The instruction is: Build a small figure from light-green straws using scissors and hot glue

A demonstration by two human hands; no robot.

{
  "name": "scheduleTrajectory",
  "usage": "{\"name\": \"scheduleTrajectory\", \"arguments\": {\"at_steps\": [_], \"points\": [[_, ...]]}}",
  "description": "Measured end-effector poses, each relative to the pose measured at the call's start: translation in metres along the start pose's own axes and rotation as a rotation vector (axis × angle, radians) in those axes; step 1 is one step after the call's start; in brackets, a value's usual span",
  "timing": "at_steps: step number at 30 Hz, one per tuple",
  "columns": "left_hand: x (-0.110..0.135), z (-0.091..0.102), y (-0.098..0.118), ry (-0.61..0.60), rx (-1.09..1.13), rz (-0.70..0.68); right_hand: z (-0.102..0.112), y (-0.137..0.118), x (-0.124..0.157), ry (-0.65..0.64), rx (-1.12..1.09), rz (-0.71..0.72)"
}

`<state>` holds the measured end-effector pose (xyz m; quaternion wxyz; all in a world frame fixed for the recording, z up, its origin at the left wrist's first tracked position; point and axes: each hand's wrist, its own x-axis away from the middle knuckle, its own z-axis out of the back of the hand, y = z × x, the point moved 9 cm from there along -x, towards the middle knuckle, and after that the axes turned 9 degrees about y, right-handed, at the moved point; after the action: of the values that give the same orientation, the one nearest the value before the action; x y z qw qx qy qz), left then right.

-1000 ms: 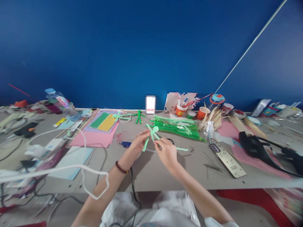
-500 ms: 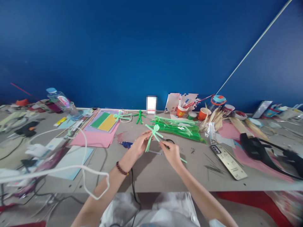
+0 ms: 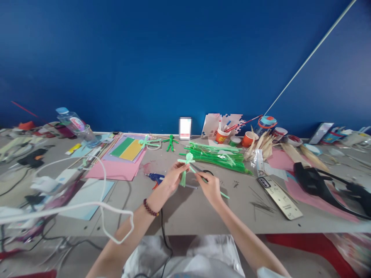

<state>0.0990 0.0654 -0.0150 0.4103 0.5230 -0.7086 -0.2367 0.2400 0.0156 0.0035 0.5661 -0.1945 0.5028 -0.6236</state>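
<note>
My left hand (image 3: 175, 175) is closed around the middle of a pale green pipe-cleaner figure (image 3: 189, 157), whose round head and arms show above the fingers and whose strands hang below. My right hand (image 3: 209, 187) pinches a pale green pipe cleaner (image 3: 224, 195) that runs from the figure's body out past the palm. Black-handled scissors (image 3: 207, 172) lie partly hidden behind the right hand. A blue glue gun (image 3: 156, 177) lies beside my left hand. Farther back stand a finished-looking dark green pipe-cleaner figure (image 3: 171, 143) and, to its left, a pale green one (image 3: 147, 141).
A bundle of green pipe cleaners (image 3: 220, 156) lies behind my hands. Paper cups (image 3: 222, 136) stand by the blue wall. A phone (image 3: 279, 199) and a black strapped device (image 3: 315, 185) are at right. Pink paper (image 3: 116, 170), a bottle (image 3: 74, 122) and a white cable (image 3: 101, 206) are at left.
The figure has turned in my left hand; its legs have come together and its arms now spread more level. My right hand keeps nearly the same place on the pipe cleaner.
</note>
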Motion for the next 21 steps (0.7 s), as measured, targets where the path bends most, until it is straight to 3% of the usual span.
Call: {"name": "scheduleTrajectory", "arguments": {"at_steps": [5, 9, 14, 17, 19, 21], "points": [[-0.006, 0.009, -0.001, 0.071, 0.037, -0.014, 0.002, -0.008, 0.000, 0.018, -0.025, 0.028], [-0.008, 0.011, 0.001, 0.068, 0.021, -0.031, -0.005, 0.004, -0.002, -0.023, -0.113, -0.056], [-0.003, 0.002, 0.003, -0.053, -0.091, -0.028, -0.011, 0.029, -0.012, -0.105, -0.174, -0.231], [0.005, -0.012, 0.003, -0.217, -0.249, -0.050, -0.007, 0.040, -0.024, -0.166, -0.200, -0.302], [0.010, -0.021, 0.004, -0.312, -0.370, -0.113, -0.003, 0.042, -0.034, -0.227, -0.191, -0.289], [0.011, -0.023, 0.005, -0.325, -0.472, -0.197, 0.002, 0.039, -0.046, -0.264, -0.146, -0.233]]}}
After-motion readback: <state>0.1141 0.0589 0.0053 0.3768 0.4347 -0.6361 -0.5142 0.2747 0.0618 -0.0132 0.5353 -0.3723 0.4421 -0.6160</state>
